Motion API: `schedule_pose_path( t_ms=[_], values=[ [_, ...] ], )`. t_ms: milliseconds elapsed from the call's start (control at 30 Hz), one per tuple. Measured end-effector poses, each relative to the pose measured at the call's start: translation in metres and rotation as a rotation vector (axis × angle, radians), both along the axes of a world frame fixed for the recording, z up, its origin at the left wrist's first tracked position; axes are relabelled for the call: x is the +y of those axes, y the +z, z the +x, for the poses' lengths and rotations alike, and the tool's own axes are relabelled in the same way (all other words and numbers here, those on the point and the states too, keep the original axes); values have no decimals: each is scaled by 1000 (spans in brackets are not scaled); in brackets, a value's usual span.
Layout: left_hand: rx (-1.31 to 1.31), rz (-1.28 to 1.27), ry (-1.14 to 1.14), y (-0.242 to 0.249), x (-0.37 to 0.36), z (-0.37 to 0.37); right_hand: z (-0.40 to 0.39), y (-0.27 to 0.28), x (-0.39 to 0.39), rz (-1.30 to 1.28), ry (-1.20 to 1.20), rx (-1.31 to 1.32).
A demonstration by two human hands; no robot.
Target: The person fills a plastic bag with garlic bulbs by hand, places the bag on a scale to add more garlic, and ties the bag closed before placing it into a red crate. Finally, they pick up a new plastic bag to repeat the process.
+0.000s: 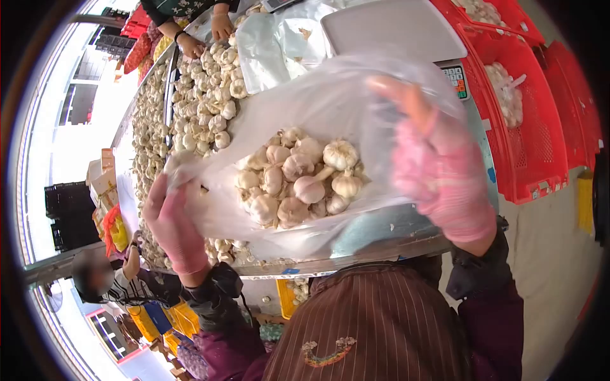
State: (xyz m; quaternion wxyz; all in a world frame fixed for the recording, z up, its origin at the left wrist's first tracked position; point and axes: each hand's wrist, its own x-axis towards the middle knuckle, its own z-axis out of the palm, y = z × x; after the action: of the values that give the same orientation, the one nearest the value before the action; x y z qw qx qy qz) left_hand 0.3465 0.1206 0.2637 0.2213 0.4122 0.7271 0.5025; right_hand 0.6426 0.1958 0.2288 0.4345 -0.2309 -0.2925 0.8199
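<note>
A clear plastic bag (375, 152) with a pile of garlic bulbs (295, 171) in it is stretched between my two hands over the table. My left hand (178, 225), in a pink fingerless glove, pinches the bag's left edge. On the other side, my right hand (438, 171), in a matching glove, grips the bag's right part; it is blurred, and its fingertips are partly covered by the film. The bag lies wide and slack around the bulbs, which sit in its lower middle.
Loose garlic (203, 108) covers the table's left part, where another person's hands (206, 38) reach in. Behind the bag are flat plastic bags (279, 51) and a scale tray (394, 28) with its keypad (454, 82). Red crates (527, 133) stand at right; another person (127, 273) is at left.
</note>
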Motion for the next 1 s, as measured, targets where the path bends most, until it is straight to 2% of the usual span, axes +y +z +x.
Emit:
schedule_pose_path(
  t_ms=[33, 67, 100, 167, 233, 300, 367, 400, 433, 500, 567, 633, 700, 733, 767, 800, 867, 900, 933, 967, 1000],
  values=[
    [93, 6, -58, 1, 9, 26, 13, -13, -5, -116, -113, -123],
    [21, 41, -83, -6, 13, 35, 25, -18, -9, -214, -132, -234],
    [-49, 80, -116, -10, 17, 39, 31, -24, -16, -212, -119, -235],
    [-141, 95, -71, -11, 25, 21, 37, -37, -25, -358, -255, -183],
    [-64, 106, 98, -23, 24, -20, 38, -40, -28, -386, -245, -155],
    [24, 142, 263, -69, 15, -82, 25, -37, -31, -412, -236, -128],
    [412, 50, 330, -119, 4, -130, 2, -31, -32, -359, -101, -102],
    [748, -187, 220, -123, -5, -132, 0, -34, -31, -354, -95, -111],
    [1063, -215, 166, -132, -11, -125, -3, -39, -29, -256, -87, -150],
    [917, -262, 75, -147, -27, -106, -7, -41, -22, -157, -66, -198],
    [922, -239, 2, -172, -39, -89, -10, -44, -13, -354, -42, 48],
    [627, -508, -207, -210, -46, -93, -34, -39, -10, -312, 32, 51],
    [-80, -337, -17, -263, -49, -88, -77, -45, -12, -268, 71, 69],
    [-469, -180, 139, -288, -50, -95, -115, -62, -15, 214, 72, -111],
    [-554, -25, 252, -302, -55, -99, -136, -69, -15, 694, 62, -305],
    [-528, -23, 332, -321, -63, -146, -135, -59, -9, 696, 27, -314],
    [309, -282, 183, -184, -47, -103, -118, -22, 0, 443, 110, -203],
    [-265, 288, -198, -234, -66, -198, -109, -3, 1, 314, 171, -141],
    [-19, -55, 153, -112, -41, -98, -102, 11, 2, 182, 241, -77],
    [-160, 5, 188, -60, -14, -42, -72, 14, 10, 14, 215, -76],
    [-97, -81, 111, -25, -5, 5, -32, 6, 19, -154, 195, -81]
  ],
)
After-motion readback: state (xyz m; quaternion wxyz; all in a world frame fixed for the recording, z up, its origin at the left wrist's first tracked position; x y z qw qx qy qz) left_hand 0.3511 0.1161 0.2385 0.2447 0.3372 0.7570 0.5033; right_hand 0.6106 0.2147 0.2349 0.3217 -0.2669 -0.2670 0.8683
